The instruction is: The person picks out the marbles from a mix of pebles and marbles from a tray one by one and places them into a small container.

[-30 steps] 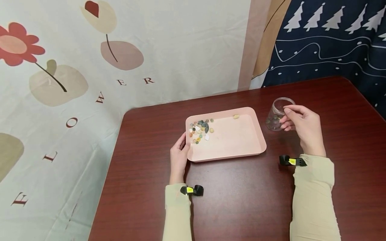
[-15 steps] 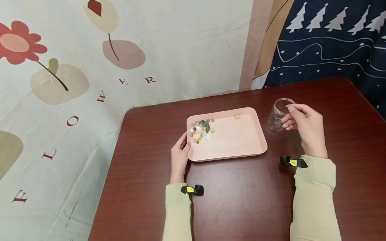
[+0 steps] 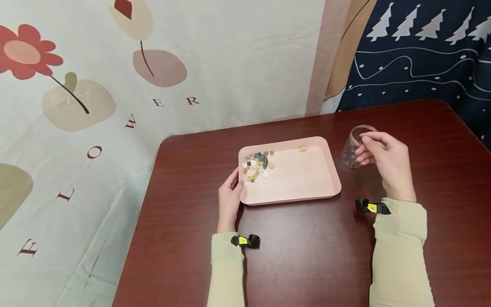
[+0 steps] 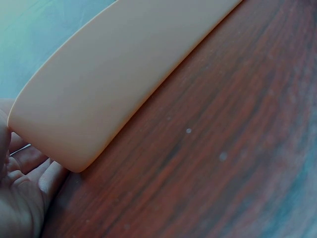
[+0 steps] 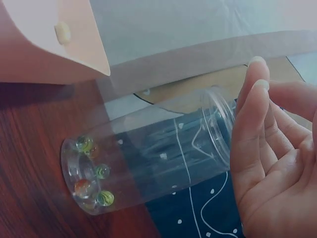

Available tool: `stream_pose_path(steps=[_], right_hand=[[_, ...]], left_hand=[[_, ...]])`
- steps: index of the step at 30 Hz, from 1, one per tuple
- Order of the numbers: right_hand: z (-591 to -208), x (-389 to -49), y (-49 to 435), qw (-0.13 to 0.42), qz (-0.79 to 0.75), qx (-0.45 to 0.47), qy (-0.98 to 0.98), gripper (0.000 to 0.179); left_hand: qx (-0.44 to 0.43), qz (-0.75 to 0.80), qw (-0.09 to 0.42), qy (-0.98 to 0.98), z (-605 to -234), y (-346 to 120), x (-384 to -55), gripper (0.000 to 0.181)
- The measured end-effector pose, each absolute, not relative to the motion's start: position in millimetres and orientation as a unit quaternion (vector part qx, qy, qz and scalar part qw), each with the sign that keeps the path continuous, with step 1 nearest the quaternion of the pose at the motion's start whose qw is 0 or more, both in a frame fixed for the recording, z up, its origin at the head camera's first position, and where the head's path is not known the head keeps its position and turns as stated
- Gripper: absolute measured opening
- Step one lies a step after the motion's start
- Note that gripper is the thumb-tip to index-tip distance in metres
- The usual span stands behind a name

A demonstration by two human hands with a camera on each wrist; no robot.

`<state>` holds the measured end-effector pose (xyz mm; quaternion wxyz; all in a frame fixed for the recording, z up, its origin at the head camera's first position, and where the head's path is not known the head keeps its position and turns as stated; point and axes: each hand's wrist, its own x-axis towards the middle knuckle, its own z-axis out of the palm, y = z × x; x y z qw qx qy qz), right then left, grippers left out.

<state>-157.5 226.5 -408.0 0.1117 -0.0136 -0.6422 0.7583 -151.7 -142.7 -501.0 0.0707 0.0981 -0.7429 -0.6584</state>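
My left hand [image 3: 229,200] holds the pale pink tray [image 3: 295,181] by its near left corner, thumb at the rim and fingers along the outside. In the left wrist view the fingers [image 4: 49,181] lie against the tray's end wall [image 4: 114,74]. My right hand [image 3: 389,164] is at the mouth of a clear plastic jar [image 3: 350,149], thumb and fingertips drawn together; I cannot tell whether something small is between them. In the right wrist view several glass marbles [image 5: 105,198] with green and orange swirls lie at the jar's bottom.
Small mixed stones and beads [image 3: 255,164] are gathered at the tray's left end. One yellowish stone [image 3: 303,148] lies apart by its far wall. The dark red wooden table [image 3: 307,247] meets a printed cloth [image 3: 238,64] behind. Black cameras [image 3: 251,241] sit on both wrists.
The head view has shifted slightly. My right hand has made only a slight movement by the jar's mouth, and the left hand keeps its hold on the tray.
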Motion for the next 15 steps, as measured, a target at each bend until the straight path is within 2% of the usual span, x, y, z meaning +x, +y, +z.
stream_pose_path(steps=[9, 15], right_hand=[[-403.5, -159.1, 215.2, 0.098, 0.739, -0.012, -0.666, 0.032], [-403.8, -160.0, 208.2, 0.080, 0.730, 0.005, -0.679, 0.031]], left_hand=[[0.099, -0.660, 0.060, -0.742, -499.2, -143.7, -153.5, 0.040], [0.103, -0.659, 0.051, -0.744, -481.2, -139.2, -145.7, 0.041]])
